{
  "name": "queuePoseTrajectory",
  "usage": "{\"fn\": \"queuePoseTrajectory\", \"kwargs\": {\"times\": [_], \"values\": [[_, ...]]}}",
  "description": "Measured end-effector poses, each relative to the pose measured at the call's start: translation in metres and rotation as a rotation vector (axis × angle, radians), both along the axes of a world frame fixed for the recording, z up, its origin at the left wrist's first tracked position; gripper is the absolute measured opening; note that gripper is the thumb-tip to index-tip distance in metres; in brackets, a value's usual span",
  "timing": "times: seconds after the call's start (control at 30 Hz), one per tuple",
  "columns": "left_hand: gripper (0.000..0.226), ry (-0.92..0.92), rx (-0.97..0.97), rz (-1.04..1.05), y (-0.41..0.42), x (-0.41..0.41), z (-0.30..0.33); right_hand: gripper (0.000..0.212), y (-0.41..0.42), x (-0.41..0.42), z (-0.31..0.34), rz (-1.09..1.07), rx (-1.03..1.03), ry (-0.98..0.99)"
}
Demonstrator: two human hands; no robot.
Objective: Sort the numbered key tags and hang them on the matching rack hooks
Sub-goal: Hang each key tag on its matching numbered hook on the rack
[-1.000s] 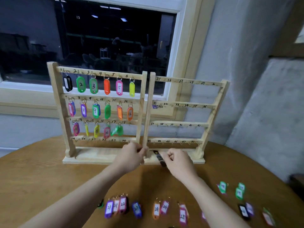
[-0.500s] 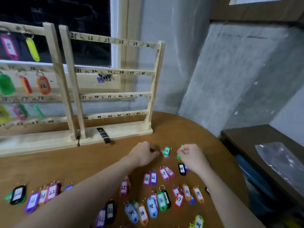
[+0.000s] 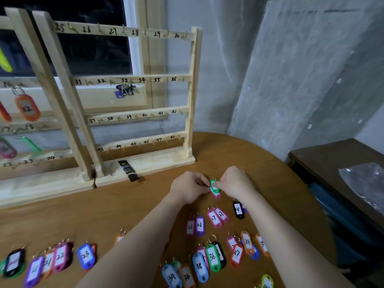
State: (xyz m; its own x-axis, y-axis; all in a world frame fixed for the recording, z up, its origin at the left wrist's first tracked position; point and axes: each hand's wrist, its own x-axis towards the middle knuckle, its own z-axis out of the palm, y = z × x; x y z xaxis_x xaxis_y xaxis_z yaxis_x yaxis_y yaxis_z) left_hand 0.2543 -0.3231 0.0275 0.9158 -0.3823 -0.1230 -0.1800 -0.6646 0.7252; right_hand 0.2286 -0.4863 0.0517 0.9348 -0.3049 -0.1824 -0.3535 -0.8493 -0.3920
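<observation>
A green key tag lies on top of a pink tag on the round wooden table. My left hand and my right hand meet at these two tags with fingers curled; both pinch at the green tag. The right wooden rack, numbered 25 to 48, stands behind with bare hooks. The left rack carries hung tags, among them an orange tag 12. Several numbered tags lie in rows near me, such as purple 26 and green 36.
A black tube leans on the right rack's base. A bunch of keys hangs behind rail 31–36. More tags, 21 to 23, lie at the front left. A dark side table with a plastic bag stands to the right.
My view swung right from the rack to the loose tags. Both hands left the rack's base and came together on the green tag.
</observation>
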Motion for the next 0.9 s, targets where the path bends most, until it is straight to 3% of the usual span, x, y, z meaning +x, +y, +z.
{"fn": "queuePoseTrajectory", "kwargs": {"times": [0.3,0.53,0.67,0.9], "values": [[0.01,0.037,0.008,-0.079,0.005,0.008,-0.001,0.025,0.002,0.001,0.003,0.097,0.09,0.047],[0.015,0.0,-0.018,-0.11,0.01,0.01,-0.009,0.031,0.003,0.01,0.013,0.228,-0.001,0.173],[0.015,0.002,-0.046,-0.12,0.011,0.009,-0.005,0.024,0.0,0.014,0.015,0.286,-0.009,0.19],[0.014,0.085,-0.117,-0.058,0.015,0.005,0.01,0.012,0.005,0.002,0.03,0.329,0.003,-0.018]]}}
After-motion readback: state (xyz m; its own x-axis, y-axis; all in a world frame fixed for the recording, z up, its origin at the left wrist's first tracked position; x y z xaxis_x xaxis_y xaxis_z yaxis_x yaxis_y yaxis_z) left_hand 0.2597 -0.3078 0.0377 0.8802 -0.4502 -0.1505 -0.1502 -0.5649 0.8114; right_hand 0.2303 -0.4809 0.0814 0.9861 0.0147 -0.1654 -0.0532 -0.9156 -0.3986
